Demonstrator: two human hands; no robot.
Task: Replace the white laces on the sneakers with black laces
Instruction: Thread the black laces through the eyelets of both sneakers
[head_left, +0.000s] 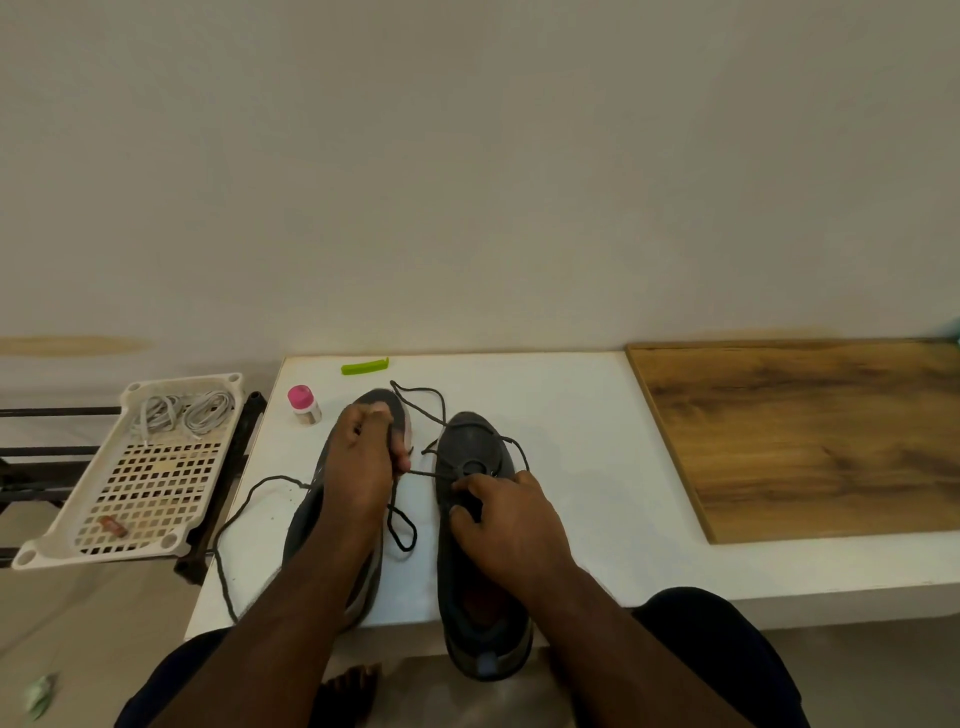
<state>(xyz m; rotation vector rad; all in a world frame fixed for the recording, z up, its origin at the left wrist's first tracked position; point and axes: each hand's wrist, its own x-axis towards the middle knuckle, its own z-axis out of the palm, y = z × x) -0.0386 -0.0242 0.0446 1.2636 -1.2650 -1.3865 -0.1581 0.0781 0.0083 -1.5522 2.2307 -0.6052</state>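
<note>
Head view, left hand (363, 462) pinching black lace (431, 474), right hand (506, 514) apparently curled on right sneaker (480, 545) eyelets

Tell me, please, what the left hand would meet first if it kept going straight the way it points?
Probably the black lace looped past the toe of the left sneaker under the left hand, then the green clip; depth is unclear.
</note>
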